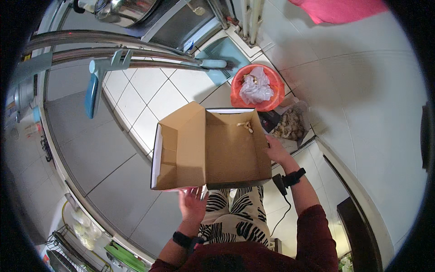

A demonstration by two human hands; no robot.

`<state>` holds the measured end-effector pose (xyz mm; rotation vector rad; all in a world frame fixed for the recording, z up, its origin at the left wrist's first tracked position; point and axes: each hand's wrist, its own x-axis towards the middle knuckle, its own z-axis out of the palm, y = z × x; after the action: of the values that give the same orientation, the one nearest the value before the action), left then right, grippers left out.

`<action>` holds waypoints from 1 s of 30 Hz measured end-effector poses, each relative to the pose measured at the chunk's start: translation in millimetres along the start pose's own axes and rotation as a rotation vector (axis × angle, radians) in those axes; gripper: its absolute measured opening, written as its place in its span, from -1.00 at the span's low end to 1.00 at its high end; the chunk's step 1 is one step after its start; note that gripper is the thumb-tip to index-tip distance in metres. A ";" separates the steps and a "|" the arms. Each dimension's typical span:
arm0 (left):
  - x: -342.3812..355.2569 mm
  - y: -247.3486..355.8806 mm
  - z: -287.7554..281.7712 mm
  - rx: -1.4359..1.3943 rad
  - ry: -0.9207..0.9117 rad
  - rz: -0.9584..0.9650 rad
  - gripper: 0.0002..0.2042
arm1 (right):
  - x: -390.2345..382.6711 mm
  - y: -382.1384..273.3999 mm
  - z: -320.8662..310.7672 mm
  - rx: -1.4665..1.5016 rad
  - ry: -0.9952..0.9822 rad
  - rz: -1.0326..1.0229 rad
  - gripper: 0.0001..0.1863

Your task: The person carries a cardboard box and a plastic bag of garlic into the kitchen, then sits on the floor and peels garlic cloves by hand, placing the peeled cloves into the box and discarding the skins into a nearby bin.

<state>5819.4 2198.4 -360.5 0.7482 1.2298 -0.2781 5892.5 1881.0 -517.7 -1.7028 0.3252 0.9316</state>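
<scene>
Bright, even light (rim bent, dark)

- Open cardboard box: plain brown inside, white along outer edges.
- Scraps in box's far corner: pale tan.
- Bin: orange-red, lined with crumpled white bag.
- Floor tiles: white with dark grout; adjoining floor grey.
- Trousers: cream with black zebra-like stripes.
- Sleeves: dark maroon.
- Wrist straps: black.
- Dustpan and brush head: light blue-teal.
- Cloth at upper edge: bright pink.
- Rails: shiny silver metal.
</scene>
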 end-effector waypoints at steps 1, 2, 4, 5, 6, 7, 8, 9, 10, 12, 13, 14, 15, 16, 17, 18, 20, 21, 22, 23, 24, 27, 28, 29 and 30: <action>-1.8 10.9 1.2 -0.075 0.093 -0.012 -0.27 | -0.6 1.1 -4.1 -0.010 0.031 0.004 -0.44; -3.5 24.2 3.3 -0.093 0.127 0.006 -0.26 | -1.2 1.1 -7.3 -0.025 0.001 0.062 -0.45; -0.4 50.8 8.5 -0.167 0.217 0.018 -0.26 | -0.9 7.1 -13.5 0.044 -0.040 0.152 -0.44; -0.1 65.8 10.3 -0.016 0.201 0.127 -0.18 | -0.5 11.0 -16.3 0.113 -0.065 0.153 -0.44; 0.9 80.1 10.6 0.066 0.141 0.173 -0.18 | 0.4 15.0 -17.7 0.046 -0.071 0.167 -0.45; 1.2 93.5 10.8 0.111 0.098 0.220 -0.18 | 2.0 18.0 -19.6 0.013 -0.052 0.108 -0.45; 3.4 103.9 9.4 0.173 0.123 0.133 -0.22 | 2.9 20.7 -20.4 -0.016 -0.053 0.097 -0.45; 8.6 110.9 9.1 0.207 0.154 0.066 -0.25 | 4.0 21.6 -22.8 0.044 -0.039 0.055 -0.45; 10.0 118.4 6.9 0.265 0.169 0.009 -0.29 | 3.9 20.4 -24.0 0.111 -0.043 0.060 -0.45; 10.1 129.5 4.2 0.316 0.116 -0.006 -0.32 | 3.0 11.2 -31.2 0.098 -0.035 0.063 -0.45; 8.6 134.4 3.7 0.345 0.103 -0.027 -0.33 | 1.5 3.9 -37.0 0.021 -0.027 0.067 -0.46; 7.3 141.2 6.2 0.348 0.083 -0.132 -0.38 | -0.2 -6.3 -43.1 -0.057 -0.036 0.109 -0.47; 5.3 145.0 8.3 0.421 0.045 -0.130 -0.41 | -1.2 -15.3 -50.7 -0.052 -0.059 0.061 -0.48; 1.4 150.8 13.2 0.501 0.039 -0.136 -0.43 | -3.9 -26.3 -63.5 -0.047 -0.095 0.046 -0.49; -0.5 153.7 18.8 0.582 0.048 -0.127 -0.45 | -5.8 -34.9 -76.7 -0.011 -0.125 -0.007 -0.50; -2.6 154.8 25.4 0.733 0.008 -0.126 -0.46 | -7.4 -42.6 -87.3 0.139 -0.146 -0.081 -0.51; -3.4 150.1 39.8 1.037 -0.019 -0.072 -0.47 | -3.9 -54.1 -97.8 0.195 -0.192 0.040 -0.50; -2.3 144.4 47.0 1.063 -0.052 -0.055 -0.46 | 0.2 -56.6 -98.1 0.183 -0.196 0.067 -0.50; -3.1 138.5 53.0 1.092 -0.064 -0.017 -0.45 | 3.2 -58.0 -99.4 0.171 -0.200 0.095 -0.49; -1.7 133.6 59.3 1.122 -0.076 0.023 -0.44 | 8.2 -57.1 -95.4 0.100 -0.180 0.127 -0.48; -0.7 131.4 65.8 1.333 -0.023 0.062 -0.41 | 11.3 -56.5 -94.7 0.008 -0.141 0.201 -0.47; -6.1 131.3 80.0 1.433 -0.045 0.163 -0.41 | 13.1 -49.3 -98.3 -0.013 -0.115 0.024 -0.44; -8.5 132.8 83.6 1.461 -0.072 0.199 -0.43 | 12.6 -46.3 -103.6 -0.036 -0.069 -0.037 -0.42; -12.2 134.9 86.7 1.486 -0.103 0.236 -0.44 | 11.0 -45.1 -111.6 -0.052 -0.050 -0.125 -0.39; -12.1 135.0 89.2 1.521 -0.093 0.297 -0.46 | 13.1 -43.1 -119.4 -0.066 -0.012 -0.219 -0.36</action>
<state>5959.2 2237.2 -287.9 2.1473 0.6161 -1.0180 5978.1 1790.9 -488.3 -1.7525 0.0978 0.7971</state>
